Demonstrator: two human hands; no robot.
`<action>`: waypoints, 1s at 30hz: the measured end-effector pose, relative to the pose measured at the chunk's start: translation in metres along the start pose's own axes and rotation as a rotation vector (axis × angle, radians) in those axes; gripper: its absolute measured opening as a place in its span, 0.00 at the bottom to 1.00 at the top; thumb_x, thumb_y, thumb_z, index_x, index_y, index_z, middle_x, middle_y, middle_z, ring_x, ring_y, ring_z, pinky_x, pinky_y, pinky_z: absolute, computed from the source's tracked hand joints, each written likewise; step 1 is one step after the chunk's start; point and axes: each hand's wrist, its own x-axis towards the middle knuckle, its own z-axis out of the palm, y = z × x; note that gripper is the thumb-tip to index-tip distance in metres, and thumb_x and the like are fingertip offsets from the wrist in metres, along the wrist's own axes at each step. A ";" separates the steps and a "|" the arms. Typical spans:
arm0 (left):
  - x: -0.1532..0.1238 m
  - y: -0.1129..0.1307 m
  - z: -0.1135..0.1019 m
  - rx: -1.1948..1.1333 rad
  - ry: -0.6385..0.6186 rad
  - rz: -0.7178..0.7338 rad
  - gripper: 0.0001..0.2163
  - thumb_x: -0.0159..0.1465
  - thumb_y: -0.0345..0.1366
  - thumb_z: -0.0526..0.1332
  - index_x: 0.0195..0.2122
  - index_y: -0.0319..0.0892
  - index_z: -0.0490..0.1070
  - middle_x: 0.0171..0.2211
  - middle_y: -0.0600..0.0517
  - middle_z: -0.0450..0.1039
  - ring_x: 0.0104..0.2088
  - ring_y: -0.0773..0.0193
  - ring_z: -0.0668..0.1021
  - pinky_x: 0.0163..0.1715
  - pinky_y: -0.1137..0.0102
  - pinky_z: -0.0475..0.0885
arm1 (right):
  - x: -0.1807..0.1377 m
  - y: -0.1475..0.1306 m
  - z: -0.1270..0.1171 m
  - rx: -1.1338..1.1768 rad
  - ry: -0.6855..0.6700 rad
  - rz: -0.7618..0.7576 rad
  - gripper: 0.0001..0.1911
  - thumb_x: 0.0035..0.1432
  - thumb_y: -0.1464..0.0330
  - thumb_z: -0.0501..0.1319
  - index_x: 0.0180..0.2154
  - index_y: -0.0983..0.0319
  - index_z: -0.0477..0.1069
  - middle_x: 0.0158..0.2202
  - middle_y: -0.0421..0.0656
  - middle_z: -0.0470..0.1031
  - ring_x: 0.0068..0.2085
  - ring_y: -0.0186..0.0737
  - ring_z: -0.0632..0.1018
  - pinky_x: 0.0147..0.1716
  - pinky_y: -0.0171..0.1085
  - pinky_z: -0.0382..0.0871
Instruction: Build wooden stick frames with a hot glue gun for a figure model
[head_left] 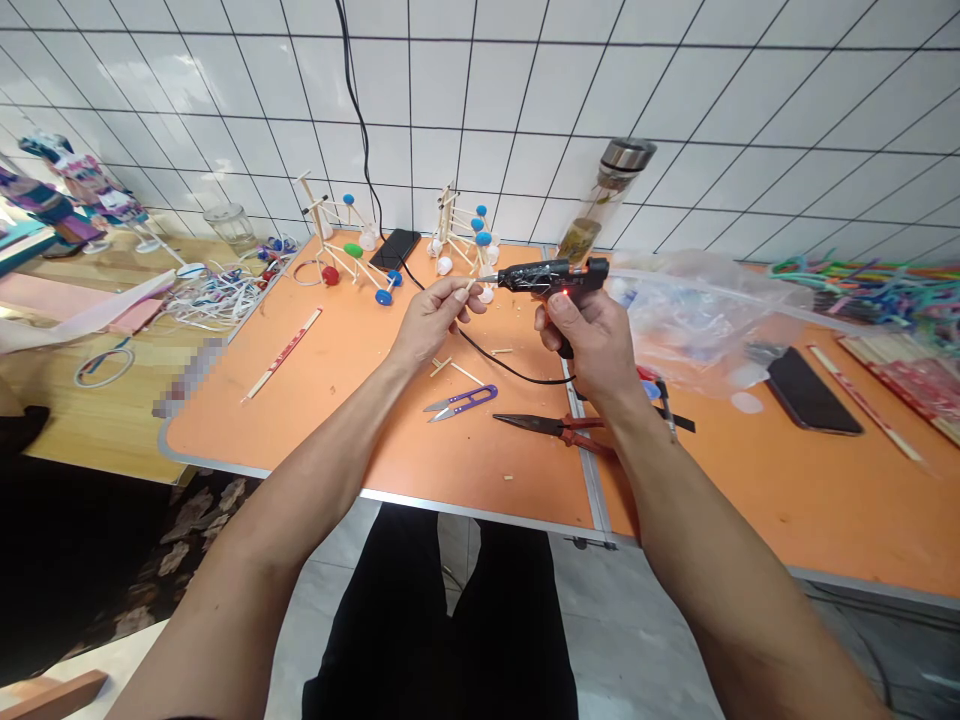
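My right hand (589, 330) is wrapped round the handle of a black hot glue gun (536, 276), its red light lit and its nozzle pointing left. My left hand (442, 312) pinches a small pale wooden stick (470, 284), whose end is close to the nozzle; whether they touch I cannot tell. Behind my hands stand two models of thin sticks with coloured caps, one stick model (459, 225) at the middle and another stick model (349, 250) to the left. Below lie purple thread snips (463, 400), red-handled long-nose pliers (551, 427) and short cut stick pieces (441, 367).
A black cord (366, 140) hangs down the tiled wall. A glass bottle (596, 205) stands behind the glue gun. Plastic bags (690, 310) and a phone (813, 390) lie at right, a second phone (395, 250) at the back. Packaged chopsticks (283, 355) lie at left.
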 end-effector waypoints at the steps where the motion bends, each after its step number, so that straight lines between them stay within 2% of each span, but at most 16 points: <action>1: 0.000 0.000 0.000 -0.003 -0.001 0.000 0.09 0.77 0.41 0.65 0.46 0.43 0.83 0.40 0.49 0.86 0.33 0.70 0.77 0.29 0.76 0.68 | 0.000 0.000 0.000 0.001 -0.002 -0.001 0.29 0.65 0.37 0.72 0.37 0.56 0.76 0.29 0.38 0.75 0.25 0.33 0.68 0.24 0.37 0.59; 9: 0.001 0.002 0.002 -0.044 -0.006 -0.003 0.09 0.78 0.38 0.64 0.44 0.43 0.82 0.35 0.52 0.82 0.30 0.71 0.75 0.28 0.77 0.67 | 0.000 0.002 -0.001 0.014 -0.013 -0.003 0.25 0.69 0.41 0.71 0.36 0.56 0.77 0.28 0.38 0.73 0.25 0.34 0.67 0.26 0.40 0.56; 13: 0.000 0.007 0.005 -0.035 0.004 -0.046 0.09 0.78 0.37 0.63 0.42 0.43 0.82 0.32 0.53 0.79 0.28 0.72 0.73 0.27 0.77 0.66 | 0.000 0.001 0.000 -0.010 -0.011 -0.006 0.26 0.68 0.39 0.70 0.36 0.54 0.74 0.29 0.39 0.72 0.25 0.35 0.67 0.25 0.41 0.56; 24: -0.003 0.011 0.006 -0.028 -0.003 -0.066 0.11 0.77 0.44 0.67 0.41 0.44 0.81 0.32 0.53 0.78 0.27 0.70 0.72 0.28 0.75 0.66 | 0.000 -0.006 0.002 -0.051 0.012 0.033 0.32 0.61 0.31 0.69 0.36 0.53 0.74 0.30 0.41 0.75 0.26 0.37 0.68 0.23 0.41 0.61; 27: -0.003 0.011 0.006 -0.027 -0.013 -0.065 0.11 0.77 0.45 0.67 0.41 0.44 0.82 0.32 0.53 0.78 0.28 0.70 0.72 0.28 0.75 0.66 | 0.000 -0.005 0.002 -0.043 0.015 0.032 0.32 0.61 0.32 0.70 0.36 0.53 0.74 0.31 0.41 0.76 0.25 0.36 0.68 0.23 0.41 0.61; 30: -0.003 0.011 0.006 -0.028 -0.014 -0.067 0.11 0.76 0.45 0.68 0.41 0.44 0.82 0.32 0.53 0.79 0.28 0.70 0.72 0.28 0.74 0.67 | 0.000 -0.003 0.001 -0.026 0.001 0.021 0.29 0.65 0.36 0.71 0.36 0.54 0.75 0.29 0.40 0.74 0.26 0.36 0.67 0.25 0.41 0.60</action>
